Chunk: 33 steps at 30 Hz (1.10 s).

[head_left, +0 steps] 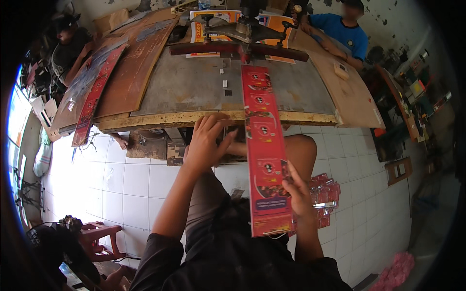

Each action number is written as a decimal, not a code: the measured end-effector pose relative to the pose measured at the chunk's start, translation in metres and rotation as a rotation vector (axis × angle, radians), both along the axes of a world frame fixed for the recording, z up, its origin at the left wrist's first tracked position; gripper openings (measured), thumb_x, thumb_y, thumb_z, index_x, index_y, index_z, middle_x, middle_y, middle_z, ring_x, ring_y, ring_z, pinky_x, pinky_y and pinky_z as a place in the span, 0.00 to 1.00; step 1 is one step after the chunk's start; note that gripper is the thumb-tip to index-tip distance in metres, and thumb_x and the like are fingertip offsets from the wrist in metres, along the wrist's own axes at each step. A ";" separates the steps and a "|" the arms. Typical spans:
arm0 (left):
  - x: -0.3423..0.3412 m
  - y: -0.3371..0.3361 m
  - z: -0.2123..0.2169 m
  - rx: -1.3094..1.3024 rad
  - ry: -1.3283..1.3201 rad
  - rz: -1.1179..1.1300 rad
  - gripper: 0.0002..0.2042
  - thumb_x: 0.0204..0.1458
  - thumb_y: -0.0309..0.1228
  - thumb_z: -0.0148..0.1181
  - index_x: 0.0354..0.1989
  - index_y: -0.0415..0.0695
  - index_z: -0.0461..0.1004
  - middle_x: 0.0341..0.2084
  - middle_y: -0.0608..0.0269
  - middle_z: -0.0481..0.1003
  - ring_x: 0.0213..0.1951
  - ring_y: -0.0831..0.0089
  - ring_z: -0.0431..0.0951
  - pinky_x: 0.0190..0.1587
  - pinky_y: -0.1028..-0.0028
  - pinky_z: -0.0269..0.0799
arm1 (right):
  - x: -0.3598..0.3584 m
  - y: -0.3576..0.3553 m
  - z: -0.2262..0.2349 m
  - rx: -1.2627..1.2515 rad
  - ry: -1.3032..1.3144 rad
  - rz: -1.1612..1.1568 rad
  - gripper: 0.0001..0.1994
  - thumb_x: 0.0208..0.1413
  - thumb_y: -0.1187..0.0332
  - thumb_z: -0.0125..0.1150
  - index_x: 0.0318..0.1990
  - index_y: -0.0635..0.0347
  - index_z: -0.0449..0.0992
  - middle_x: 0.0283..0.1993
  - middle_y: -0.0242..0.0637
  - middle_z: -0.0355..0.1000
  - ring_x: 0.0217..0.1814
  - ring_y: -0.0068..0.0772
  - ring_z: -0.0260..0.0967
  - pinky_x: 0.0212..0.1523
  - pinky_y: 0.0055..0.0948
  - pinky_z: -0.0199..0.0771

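A long, narrow red printed card strip (pixel 265 153) runs from the middle of the metal-topped work table (pixel 187 89) down over my lap. My right hand (pixel 298 191) grips its right edge near the lower end, thumb over the printed face. A thin white cord shows at the strip's bottom end. My left hand (pixel 208 141) is at the table's front edge, left of the strip and apart from it; its fingers are spread and hold nothing. At the strip's far end stands a press with a dark metal crossbar (pixel 213 48). Small white and dark pieces (pixel 224 83) lie on the metal top.
Another red strip (pixel 97 92) and clear plastic sheets lie on the brown board at left, beside a seated person. A person in a blue shirt (pixel 342 35) sits at far right. Red packs (pixel 324 196) are piled on the tiled floor. A red stool (pixel 99 240) stands lower left.
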<state>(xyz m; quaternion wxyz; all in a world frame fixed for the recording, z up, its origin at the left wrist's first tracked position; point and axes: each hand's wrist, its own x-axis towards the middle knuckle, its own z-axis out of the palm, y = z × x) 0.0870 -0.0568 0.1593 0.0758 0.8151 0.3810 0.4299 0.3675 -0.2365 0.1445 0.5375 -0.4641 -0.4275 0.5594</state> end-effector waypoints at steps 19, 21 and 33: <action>0.011 0.040 -0.004 0.012 0.203 0.070 0.24 0.58 0.38 0.67 0.63 0.45 0.81 0.68 0.60 0.77 0.73 0.56 0.72 0.74 0.46 0.63 | 0.022 0.044 0.008 0.049 -0.510 0.021 0.26 0.77 0.65 0.59 0.77 0.64 0.69 0.56 0.36 0.82 0.54 0.24 0.77 0.58 0.29 0.75; 0.015 0.041 0.001 0.013 0.217 0.068 0.24 0.58 0.38 0.67 0.63 0.45 0.81 0.69 0.60 0.77 0.73 0.56 0.73 0.74 0.46 0.64 | 0.021 0.077 0.024 0.254 -0.719 -0.112 0.22 0.76 0.63 0.60 0.71 0.63 0.75 0.58 0.39 0.82 0.59 0.33 0.78 0.61 0.33 0.75; 0.017 0.047 0.003 -0.053 0.178 0.083 0.24 0.56 0.34 0.65 0.63 0.44 0.80 0.70 0.63 0.77 0.72 0.58 0.73 0.73 0.50 0.64 | 0.013 0.232 0.031 0.649 -1.286 0.002 0.28 0.72 0.54 0.64 0.73 0.57 0.74 0.77 0.41 0.70 0.82 0.48 0.61 0.79 0.52 0.56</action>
